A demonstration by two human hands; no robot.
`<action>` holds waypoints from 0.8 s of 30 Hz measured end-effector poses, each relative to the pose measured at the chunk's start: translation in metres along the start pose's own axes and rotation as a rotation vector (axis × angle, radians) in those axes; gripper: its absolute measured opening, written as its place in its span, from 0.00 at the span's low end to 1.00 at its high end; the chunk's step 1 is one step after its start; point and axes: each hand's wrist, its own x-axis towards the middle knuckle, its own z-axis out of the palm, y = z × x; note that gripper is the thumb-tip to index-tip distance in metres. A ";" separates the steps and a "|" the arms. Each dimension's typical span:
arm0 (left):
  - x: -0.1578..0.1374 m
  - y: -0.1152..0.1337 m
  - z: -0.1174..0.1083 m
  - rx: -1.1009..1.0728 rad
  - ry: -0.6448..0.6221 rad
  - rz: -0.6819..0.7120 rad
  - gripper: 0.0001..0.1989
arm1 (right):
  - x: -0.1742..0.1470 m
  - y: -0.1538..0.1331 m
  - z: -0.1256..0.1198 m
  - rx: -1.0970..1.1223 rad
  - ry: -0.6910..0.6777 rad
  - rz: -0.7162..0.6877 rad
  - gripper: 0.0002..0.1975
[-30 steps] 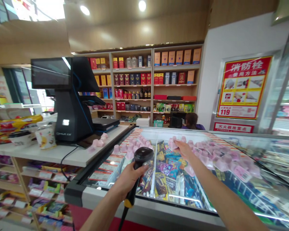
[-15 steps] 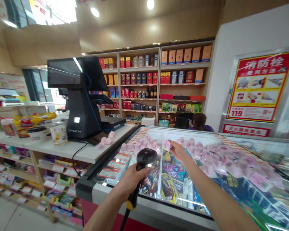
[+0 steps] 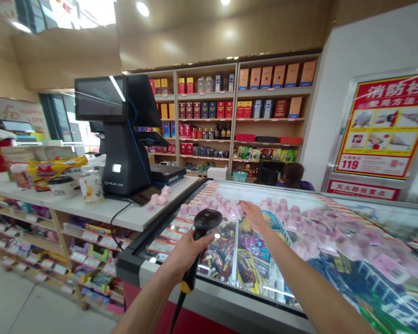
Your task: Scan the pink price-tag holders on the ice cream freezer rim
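My left hand (image 3: 188,253) is wrapped round the handle of a black barcode scanner (image 3: 207,220) with yellow trim and a cable hanging down. Its head points forward over the glass-topped freezer. Farther out, my right hand (image 3: 253,217) pinches a small pink plastic cup (image 3: 233,213) at its fingertips, close above the glass. Behind and left of that cup stands a group of similar pink cups (image 3: 216,202). Many more pink cups (image 3: 322,227) are spread over the glass on the right, one with a barcode label showing.
A black cash register (image 3: 123,153) stands on the white counter (image 3: 125,215) at left, beside snack packs and a few pink cups (image 3: 159,198). Packaged ice creams (image 3: 252,264) lie under the freezer glass. Boxed goods fill shelves behind, where a person (image 3: 294,176) is partly visible.
My right hand has turned, so the cup's label no longer faces me, and the cup is lower, nearer the other cups. The scanner remains in my left hand. The view has shifted slightly left.
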 end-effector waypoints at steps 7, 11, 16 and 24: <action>0.006 -0.021 -0.028 -0.001 0.076 -0.033 0.18 | -0.026 0.023 0.038 -0.785 -0.135 -0.330 0.10; 0.003 -0.023 -0.029 0.000 0.100 -0.049 0.19 | -0.018 0.032 0.056 -0.920 -0.149 -0.412 0.09; -0.001 -0.017 -0.016 -0.002 0.056 -0.049 0.17 | -0.002 0.028 0.063 -0.971 -0.143 -0.416 0.08; -0.007 -0.012 0.023 0.027 -0.066 -0.017 0.15 | -0.031 -0.005 -0.027 -1.126 -0.101 -0.408 0.12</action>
